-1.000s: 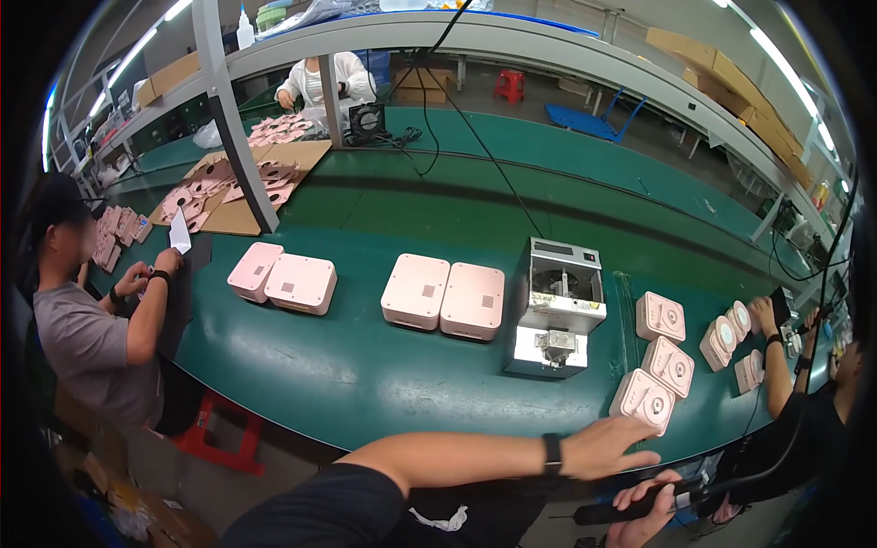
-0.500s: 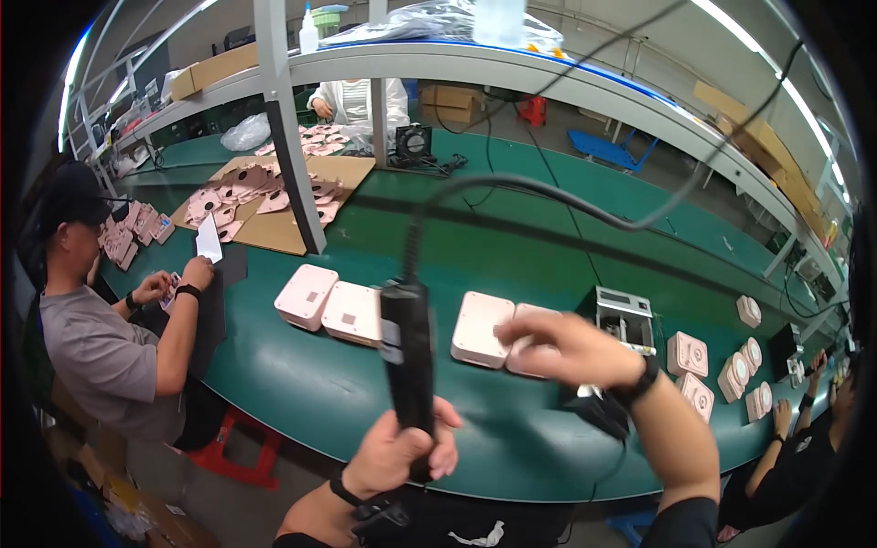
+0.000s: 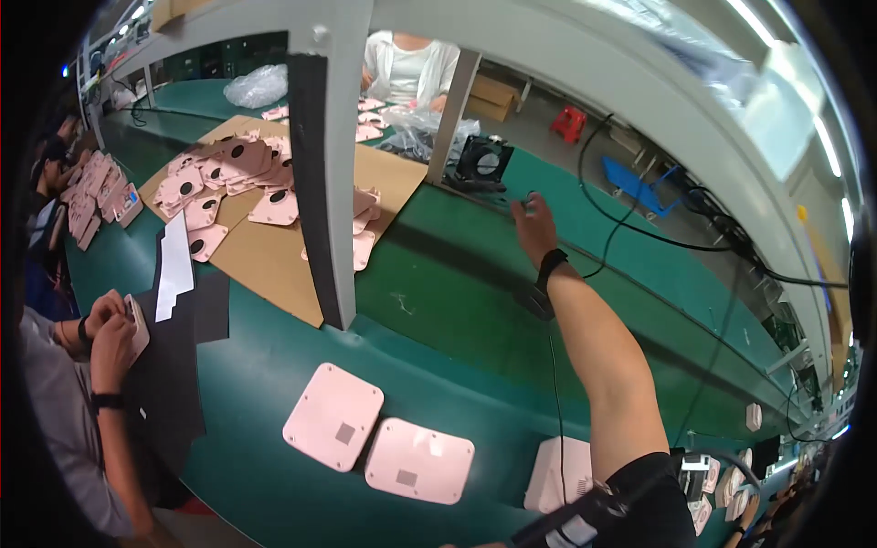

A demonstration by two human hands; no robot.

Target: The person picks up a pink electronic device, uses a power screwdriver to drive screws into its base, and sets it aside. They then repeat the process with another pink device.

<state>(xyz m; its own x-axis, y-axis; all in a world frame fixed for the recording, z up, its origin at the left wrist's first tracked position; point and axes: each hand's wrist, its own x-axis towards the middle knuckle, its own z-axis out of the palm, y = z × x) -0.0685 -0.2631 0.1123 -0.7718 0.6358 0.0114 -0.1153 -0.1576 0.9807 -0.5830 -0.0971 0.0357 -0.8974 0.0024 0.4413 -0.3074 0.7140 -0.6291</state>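
My right arm stretches far across the green table. My right hand (image 3: 535, 228) is above its far part, fingers apart and holding nothing that I can see. Closest to it is a small black fan (image 3: 482, 163) with dark cables at its base. A black, cylindrical corded tool (image 3: 571, 528) shows at the lower edge; my left hand is out of the picture, so its grip is hidden. Two pale pink, rounded square cases (image 3: 334, 416) (image 3: 420, 460) lie on the near table. Another pink case (image 3: 559, 470) is partly covered by my right arm.
A grey post (image 3: 331, 183) rises from the table, joined to a shelf beam (image 3: 585, 46). Pink plates with dark discs (image 3: 239, 157) are heaped on cardboard (image 3: 260, 260). At left a co-worker's hands (image 3: 111, 333) hold a pink part. Another person sits opposite.
My right hand has gone from the pink cases forward to near the fan. The corded tool has dropped to the lower edge, and my left hand has left the picture. The view has shifted.
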